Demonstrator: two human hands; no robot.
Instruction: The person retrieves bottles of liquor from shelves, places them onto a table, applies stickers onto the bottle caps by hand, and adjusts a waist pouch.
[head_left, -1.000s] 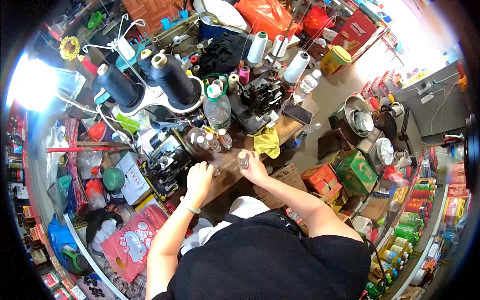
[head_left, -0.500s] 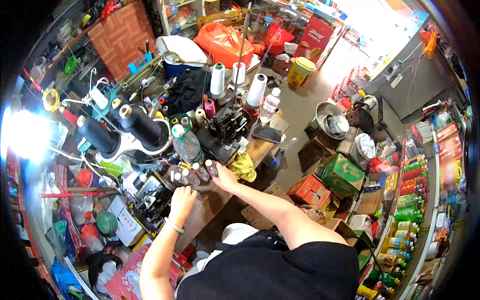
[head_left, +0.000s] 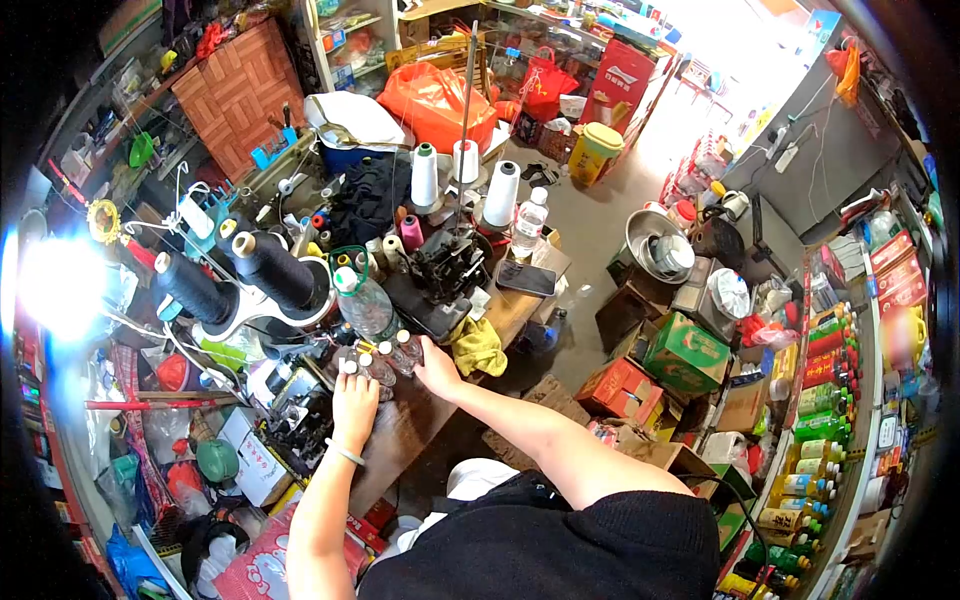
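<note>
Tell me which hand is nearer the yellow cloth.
Right. The right hand is just beside the yellow cloth; the left hand is farther off, by the small bottles.

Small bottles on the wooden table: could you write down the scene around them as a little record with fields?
Small bottles: clustered between the two hands
Left hand: at the bottles' left side; grip unclear
Right hand: at their right side; grip unclear
Bracelet: on the left wrist
Behind the bottles: large clear bottle
Right of the right hand: yellow cloth
Beyond the cloth: phone, lying flat
</note>
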